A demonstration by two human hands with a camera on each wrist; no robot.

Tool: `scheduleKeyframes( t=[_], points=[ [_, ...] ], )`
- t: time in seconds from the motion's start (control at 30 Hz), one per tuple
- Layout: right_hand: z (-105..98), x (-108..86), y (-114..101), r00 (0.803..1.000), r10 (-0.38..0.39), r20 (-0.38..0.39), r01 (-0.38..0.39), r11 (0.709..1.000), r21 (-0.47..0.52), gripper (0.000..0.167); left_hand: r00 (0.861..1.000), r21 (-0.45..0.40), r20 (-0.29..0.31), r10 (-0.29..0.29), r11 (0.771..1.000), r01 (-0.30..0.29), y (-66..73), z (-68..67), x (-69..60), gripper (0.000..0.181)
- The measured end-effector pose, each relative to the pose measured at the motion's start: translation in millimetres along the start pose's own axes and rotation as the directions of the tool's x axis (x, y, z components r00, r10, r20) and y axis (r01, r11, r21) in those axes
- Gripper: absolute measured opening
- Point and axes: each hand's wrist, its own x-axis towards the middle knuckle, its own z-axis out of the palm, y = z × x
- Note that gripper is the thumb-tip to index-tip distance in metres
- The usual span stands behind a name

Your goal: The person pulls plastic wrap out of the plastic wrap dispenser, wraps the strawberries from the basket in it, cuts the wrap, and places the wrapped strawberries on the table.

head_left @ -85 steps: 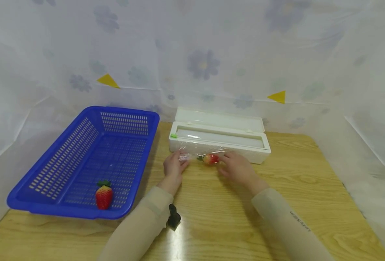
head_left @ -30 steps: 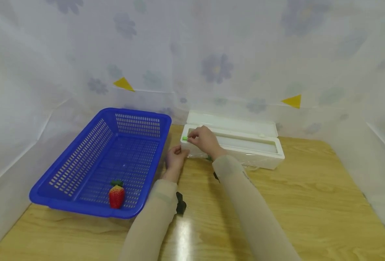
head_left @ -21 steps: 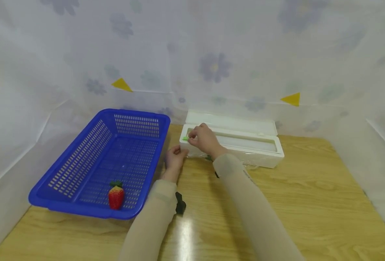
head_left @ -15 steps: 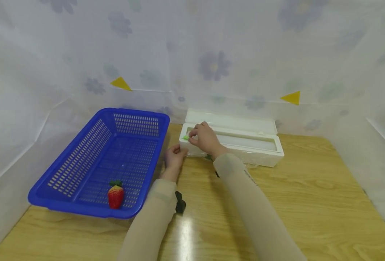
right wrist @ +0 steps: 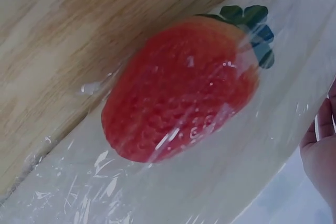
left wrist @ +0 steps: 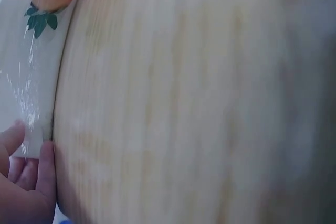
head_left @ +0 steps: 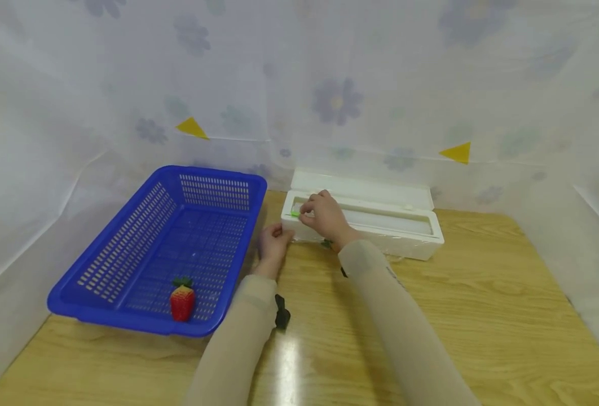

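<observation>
In the head view a long white cling film box [head_left: 406,246] lies with its lid raised at the back. Film hangs down its front over a strawberry [right wrist: 178,93], which the right wrist view shows close up beneath the clear wrap. My right hand [head_left: 327,217] pinches the small green slide cutter [head_left: 295,213] near the left end of the box's front rim. With thumb and fingers around the front left corner, my left hand [head_left: 274,246] grips the box and the film lying over it. The left wrist view shows that thumb [left wrist: 14,136] on the film.
A blue plastic basket [head_left: 127,321] stands on the left of the wooden table [head_left: 482,316], with another strawberry [head_left: 183,303] in its near right corner. A flowered white sheet [head_left: 381,84] hangs behind, with two yellow triangles on it.
My right hand has gone from the strawberry to the green slide cutter, which has since shifted slightly right. My left hand has come in against the box's corner, and the film now hangs down the front.
</observation>
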Motion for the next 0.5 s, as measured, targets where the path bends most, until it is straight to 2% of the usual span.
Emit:
scheduleKeyframes(
  t=[0.2,0.5],
  points=[
    [2.1,0.1,2.0,1.0,0.011,0.001,-0.011,1.0,0.011,0.019,0.996,0.144,0.038,0.086,0.986,-0.09,-1.5,-4.1,5.5,0.036],
    [-2.5,-4.7,6.0,1.0,-0.025,-0.005,0.025,0.998,-0.056,0.018,0.985,0.239,0.076,0.153,0.957,-0.167,-1.9,-8.6,8.8,0.031]
  ],
)
